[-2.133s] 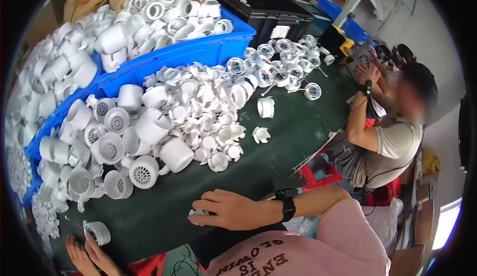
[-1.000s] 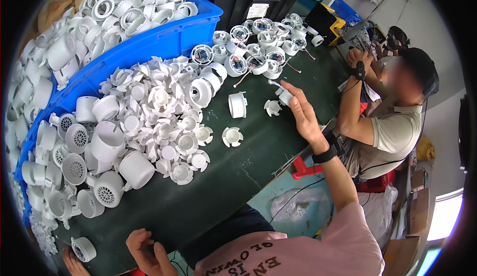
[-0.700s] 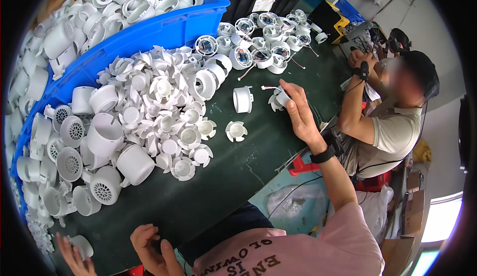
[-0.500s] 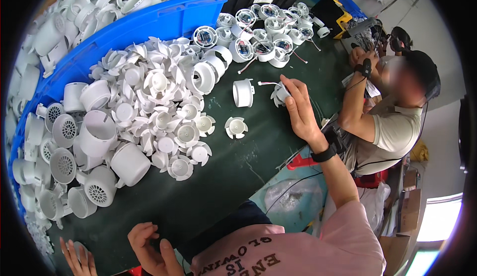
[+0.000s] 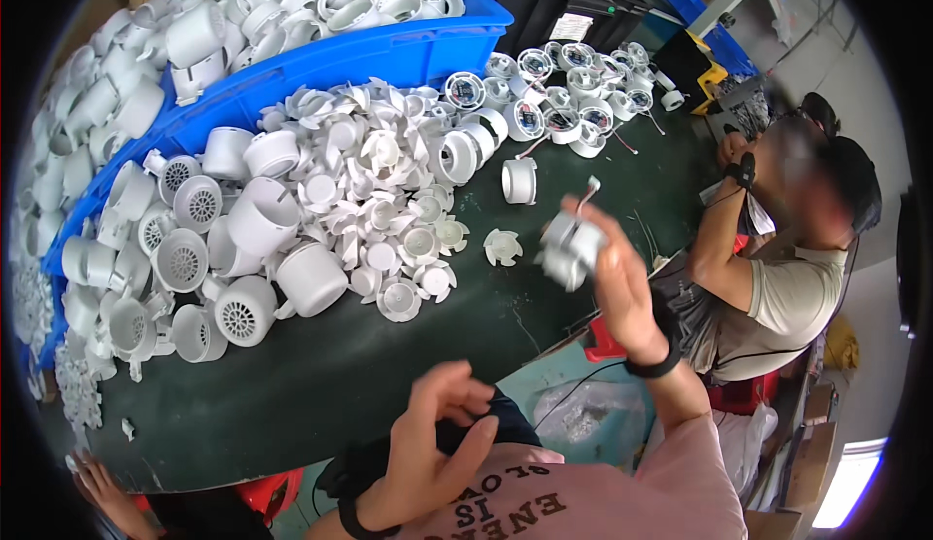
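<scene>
Against right-hand fingers [image 5: 612, 246] rests a wired white part [image 5: 570, 246].

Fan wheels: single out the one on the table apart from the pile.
The lone fan wheel on the green table, between the pile and the right hand. It touches no other wheel; those in the pile overlap.

gripped in right hand [image 5: 630, 292], shown over dark green table [image 5: 292, 384]: white plastic part [image 5: 571, 248], roundish, chunky. too smeared by motion blur to read fine shape or exact tilt. fitted with thin lead [image 5: 583, 203] rising out at top, ending in small white connector [image 5: 593, 184], free of fingers.
</scene>
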`<action>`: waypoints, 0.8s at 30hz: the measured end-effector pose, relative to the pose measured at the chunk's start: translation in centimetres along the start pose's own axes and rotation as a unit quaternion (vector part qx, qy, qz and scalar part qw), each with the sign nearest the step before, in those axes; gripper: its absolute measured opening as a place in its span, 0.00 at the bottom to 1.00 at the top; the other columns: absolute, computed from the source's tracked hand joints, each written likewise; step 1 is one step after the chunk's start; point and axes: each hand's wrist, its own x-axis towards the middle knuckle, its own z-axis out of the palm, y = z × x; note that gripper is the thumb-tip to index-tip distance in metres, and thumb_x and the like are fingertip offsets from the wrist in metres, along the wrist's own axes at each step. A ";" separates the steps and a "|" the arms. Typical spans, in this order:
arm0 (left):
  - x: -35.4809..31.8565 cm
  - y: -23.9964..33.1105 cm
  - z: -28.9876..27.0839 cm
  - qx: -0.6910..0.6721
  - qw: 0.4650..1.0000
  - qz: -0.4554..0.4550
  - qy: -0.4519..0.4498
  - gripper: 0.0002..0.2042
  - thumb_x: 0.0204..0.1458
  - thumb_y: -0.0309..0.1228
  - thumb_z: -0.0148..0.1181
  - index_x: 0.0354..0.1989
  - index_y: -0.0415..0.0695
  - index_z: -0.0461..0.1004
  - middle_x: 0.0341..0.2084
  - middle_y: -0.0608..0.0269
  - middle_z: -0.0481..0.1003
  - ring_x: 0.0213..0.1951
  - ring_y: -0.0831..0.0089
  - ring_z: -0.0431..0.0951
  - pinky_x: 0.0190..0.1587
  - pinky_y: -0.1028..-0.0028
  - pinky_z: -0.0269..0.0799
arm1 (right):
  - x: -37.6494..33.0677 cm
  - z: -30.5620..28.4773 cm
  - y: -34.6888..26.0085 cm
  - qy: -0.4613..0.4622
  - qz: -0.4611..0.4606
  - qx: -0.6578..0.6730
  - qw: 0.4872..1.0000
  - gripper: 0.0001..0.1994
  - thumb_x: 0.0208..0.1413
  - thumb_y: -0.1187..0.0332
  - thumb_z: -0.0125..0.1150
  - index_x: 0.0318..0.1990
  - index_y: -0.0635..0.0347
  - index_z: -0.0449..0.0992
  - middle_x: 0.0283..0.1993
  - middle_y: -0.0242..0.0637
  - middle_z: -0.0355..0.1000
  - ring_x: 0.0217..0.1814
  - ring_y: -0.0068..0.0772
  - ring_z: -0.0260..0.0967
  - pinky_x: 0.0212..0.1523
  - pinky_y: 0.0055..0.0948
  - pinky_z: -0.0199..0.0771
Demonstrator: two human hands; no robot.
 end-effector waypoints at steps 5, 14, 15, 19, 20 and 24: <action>2.5 0.1 1.2 -0.231 0.967 -0.072 0.086 0.36 0.53 0.37 0.57 0.66 0.38 0.45 0.52 0.48 0.66 0.45 0.63 0.74 0.46 0.69 0.70 | -1.4 5.8 -3.1 -0.248 -0.135 -0.031 0.959 0.28 0.66 0.51 0.37 0.61 0.69 0.60 0.59 0.51 0.61 0.62 0.50 0.56 0.63 0.44 0.53; 1.9 1.1 -0.8 -0.280 0.952 -0.101 0.076 0.17 0.47 0.18 0.62 0.46 0.38 0.66 0.45 0.50 0.72 0.43 0.65 0.79 0.43 0.72 0.77 | 9.6 -1.0 1.5 -0.034 -0.201 -0.577 0.791 0.26 0.38 0.71 0.68 0.50 0.58 0.71 0.47 0.43 0.68 0.54 0.48 0.63 0.54 0.41 0.63; 2.0 1.3 -0.7 -0.288 0.949 -0.102 0.078 0.14 0.50 0.21 0.61 0.45 0.38 0.66 0.44 0.50 0.73 0.42 0.65 0.79 0.43 0.72 0.77 | 9.7 -1.2 1.6 -0.045 -0.186 -0.578 0.793 0.24 0.38 0.72 0.68 0.47 0.58 0.72 0.44 0.42 0.69 0.52 0.46 0.65 0.53 0.40 0.64; 1.9 1.2 -1.6 -0.095 0.977 -0.101 0.159 0.27 0.58 0.53 0.42 0.47 0.37 0.67 0.31 0.52 0.76 0.31 0.71 0.77 0.33 0.77 0.72 | 5.8 1.2 -2.1 -0.063 -0.066 -0.167 0.982 0.25 0.39 0.77 0.64 0.49 0.61 0.66 0.47 0.42 0.71 0.52 0.38 0.69 0.53 0.35 0.67; 2.0 0.9 -2.0 -0.173 0.965 -0.134 0.143 0.26 0.62 0.47 0.40 0.56 0.36 0.66 0.34 0.55 0.76 0.33 0.75 0.76 0.37 0.78 0.72 | 4.4 1.8 -2.3 -0.105 -0.031 0.005 0.994 0.26 0.39 0.77 0.63 0.50 0.62 0.64 0.50 0.44 0.71 0.53 0.36 0.69 0.54 0.33 0.67; 3.6 0.4 -1.1 -0.255 0.936 -0.171 0.173 0.26 0.64 0.48 0.36 0.60 0.40 0.65 0.39 0.64 0.74 0.35 0.82 0.72 0.37 0.81 0.67 | 0.5 5.4 -2.9 -0.191 -0.010 0.253 0.948 0.38 0.41 0.74 0.66 0.63 0.67 0.56 0.57 0.52 0.66 0.60 0.38 0.65 0.58 0.34 0.63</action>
